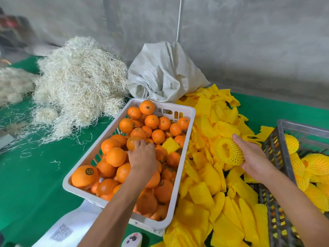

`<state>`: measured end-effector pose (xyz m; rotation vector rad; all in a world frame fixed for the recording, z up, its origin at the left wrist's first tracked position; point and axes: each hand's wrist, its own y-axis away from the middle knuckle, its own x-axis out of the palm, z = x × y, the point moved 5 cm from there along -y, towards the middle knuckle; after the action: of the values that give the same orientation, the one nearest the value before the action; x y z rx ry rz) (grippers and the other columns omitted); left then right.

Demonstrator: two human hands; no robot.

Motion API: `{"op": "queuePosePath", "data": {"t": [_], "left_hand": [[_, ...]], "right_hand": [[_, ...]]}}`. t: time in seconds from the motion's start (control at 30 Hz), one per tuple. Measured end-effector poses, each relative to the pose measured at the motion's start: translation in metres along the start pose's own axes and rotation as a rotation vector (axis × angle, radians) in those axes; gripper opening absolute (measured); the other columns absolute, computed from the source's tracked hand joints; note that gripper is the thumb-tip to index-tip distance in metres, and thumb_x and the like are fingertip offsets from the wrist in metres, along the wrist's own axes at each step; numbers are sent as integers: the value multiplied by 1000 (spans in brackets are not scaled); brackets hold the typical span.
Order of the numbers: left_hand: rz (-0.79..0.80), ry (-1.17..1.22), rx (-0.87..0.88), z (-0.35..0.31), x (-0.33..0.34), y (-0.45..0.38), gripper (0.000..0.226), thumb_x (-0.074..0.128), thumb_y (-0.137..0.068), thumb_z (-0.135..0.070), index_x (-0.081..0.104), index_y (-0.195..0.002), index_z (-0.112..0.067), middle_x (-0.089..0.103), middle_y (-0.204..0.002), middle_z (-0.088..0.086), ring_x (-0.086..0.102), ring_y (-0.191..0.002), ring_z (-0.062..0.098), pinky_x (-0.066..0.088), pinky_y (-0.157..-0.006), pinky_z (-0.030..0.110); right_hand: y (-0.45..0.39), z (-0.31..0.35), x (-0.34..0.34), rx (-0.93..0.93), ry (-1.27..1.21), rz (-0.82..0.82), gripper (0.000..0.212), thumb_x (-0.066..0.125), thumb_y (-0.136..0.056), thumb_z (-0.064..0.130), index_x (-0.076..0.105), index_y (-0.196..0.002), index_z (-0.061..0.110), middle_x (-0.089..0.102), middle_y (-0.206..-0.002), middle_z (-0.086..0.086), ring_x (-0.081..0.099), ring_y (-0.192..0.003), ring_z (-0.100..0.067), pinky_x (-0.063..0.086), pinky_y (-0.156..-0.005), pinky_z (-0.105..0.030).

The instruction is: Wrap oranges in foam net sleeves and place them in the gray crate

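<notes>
Orange fruit fills the white basket (185,111) near the table's middle; our left hand (142,155) reaches in, fingers curled over one orange (132,141). At the right, our right hand (252,157) grips a foam net sleeve (228,151), mouth open, above the sleeve pile (210,193). We judge the pick step underway; next, seat that orange in the sleeve, then move it to the gray crate (277,154) at the right edge.

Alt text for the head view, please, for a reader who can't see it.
The left hand reaches onto an orange in the white basket, while the right hand holds an opened yellow foam sleeve over a sleeve pile beside the gray crate.
</notes>
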<state>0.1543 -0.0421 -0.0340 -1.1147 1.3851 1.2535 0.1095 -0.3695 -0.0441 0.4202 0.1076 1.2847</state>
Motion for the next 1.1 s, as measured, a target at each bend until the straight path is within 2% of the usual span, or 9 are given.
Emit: {"op": "queuePosePath", "data": {"t": [0.07,0.2,0.37,0.47,0.6,0.67,0.77,0.9,1.1], "left_hand": [[1,18,0,0,-4,-3,30,54,-98,-7,57,-127,-15,47,-136,11,32,-139,34,47,-100,51],[-64,142,39,-15,-24,-3,25,59,-93,-8,55,-118,-10,45,-128,14,35,-131,38,51,-87,42],[-283,482,258,-72,-65,-1,64,76,-83,-39,54,-137,-13,39,-129,10,32,-124,30,36,-102,34],[-102,765,383,-123,-70,-3,74,83,-70,-49,59,-135,-23,42,-124,0,39,-122,19,40,-97,30],[252,1185,363,-185,-38,-9,48,89,-67,-52,71,-106,-32,70,-95,-17,67,-81,-6,48,-60,7],[386,1371,307,-203,-18,-13,50,90,-66,-53,76,-106,-26,76,-98,-11,71,-91,1,53,-73,12],[641,1636,229,-211,9,-19,77,85,-57,-60,71,-124,-25,73,-124,-4,65,-119,17,50,-100,40],[949,1868,218,-213,23,-22,87,96,-57,-54,64,-133,-28,65,-138,8,68,-116,25,55,-98,48],[961,1892,230,-212,19,-19,108,98,-50,-56,56,-143,-22,64,-139,12,66,-118,25,54,-99,37]], "right_hand": [[-1,-1,-3,-4,-18,-17,48,69,-88,43,66,-127,16,76,-119,-5,74,-107,-19,62,-85,-37],[-7,-4,-9,-5,-1,-40,41,70,-89,45,68,-123,21,76,-117,-3,73,-108,-19,51,-105,-46],[-8,-4,-9,-16,12,-44,50,70,-90,48,66,-130,18,75,-120,-2,73,-110,-18,52,-104,-43],[-6,-2,-9,-26,50,-87,44,69,-88,55,71,-120,25,77,-114,3,74,-105,-14,51,-99,-39],[-4,6,-18,-99,114,-265,37,61,-89,66,76,-104,37,78,-107,5,69,-110,-19,51,-101,-48],[-2,10,-27,-156,96,-345,58,59,-85,72,69,-126,33,71,-124,1,63,-121,-23,47,-109,-52],[-3,13,-34,-210,15,-353,87,58,-84,76,47,-152,23,51,-151,-1,50,-138,-23,38,-117,-53],[-6,15,-26,-213,-3,-336,68,59,-91,65,58,-142,19,61,-141,-3,57,-129,-24,41,-115,-53],[-8,14,-22,-209,79,-309,56,56,-97,59,64,-132,16,68,-129,-5,62,-121,-23,47,-109,-52]]}}
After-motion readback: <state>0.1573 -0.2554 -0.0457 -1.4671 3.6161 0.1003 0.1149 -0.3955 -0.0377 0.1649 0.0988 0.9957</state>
